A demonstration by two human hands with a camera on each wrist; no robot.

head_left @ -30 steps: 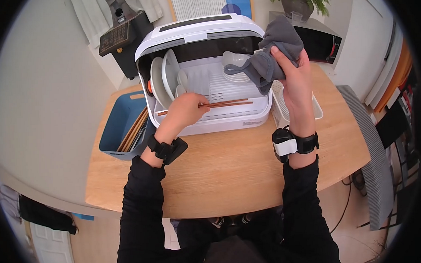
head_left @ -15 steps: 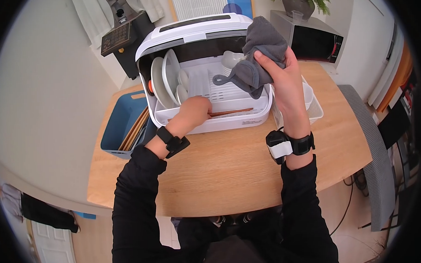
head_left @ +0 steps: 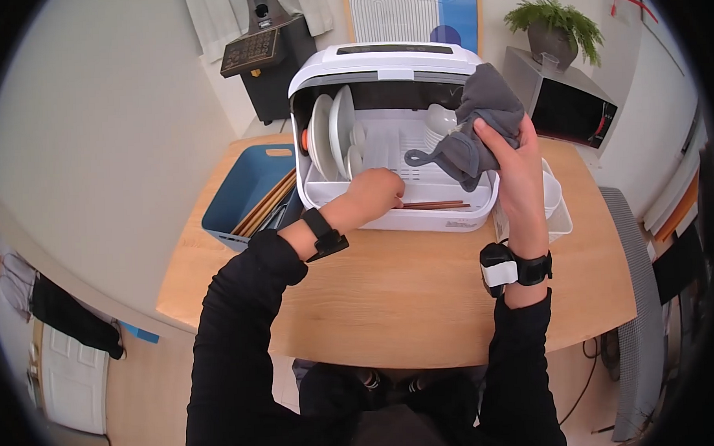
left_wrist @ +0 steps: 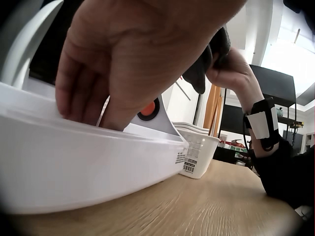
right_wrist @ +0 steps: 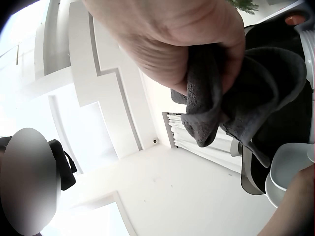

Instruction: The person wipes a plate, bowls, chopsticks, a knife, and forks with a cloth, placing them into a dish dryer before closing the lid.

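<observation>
My left hand [head_left: 374, 196] reaches into the front compartment of a white dish cabinet [head_left: 428, 221] with a raised lid. Its fingertips pinch reddish-brown chopsticks [head_left: 443, 205], which lie low along that compartment; their left part is hidden by the hand. In the left wrist view the fingers [left_wrist: 81, 101] dip behind the cabinet's front wall. Over the cabinet's right side, my right hand [head_left: 520, 158] grips a bunched dark grey cloth [head_left: 490, 100] with a loop hanging off its left corner. White plates [head_left: 320, 138] stand upright inside at the left, and stacked white bowls [head_left: 440, 122] sit behind the cloth.
Left of the cabinet, a blue basket [head_left: 224, 204] contains several chopsticks [head_left: 268, 204]. A white basket [head_left: 561, 222] with white dishes stands at the right. Behind are a microwave [head_left: 569, 105] and potted plant [head_left: 551, 39]. Another person [head_left: 57, 300] stands at far left.
My left hand has lowered the chopsticks into the front compartment. The right hand with the cloth has shifted slightly left over the cabinet. The head view has turned left and tilted up.
</observation>
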